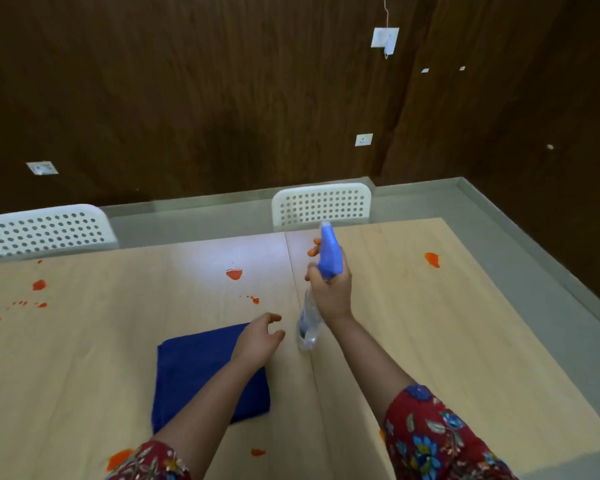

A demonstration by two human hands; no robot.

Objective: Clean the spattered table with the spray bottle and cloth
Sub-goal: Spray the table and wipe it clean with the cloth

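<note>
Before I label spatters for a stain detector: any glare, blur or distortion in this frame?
Head view: glare whitens the table around the central red spatter; the spray bottle and the right hand gripping it are slightly motion-blurred; the wide-angle lens slants the seams of the wall, which is dim.

One head-worn wide-angle view. It looks forward and down across the table (430, 323) from its near edge, at close range; the far chairs (321, 206) and wall (222, 98) fill the upper frame.
</note>
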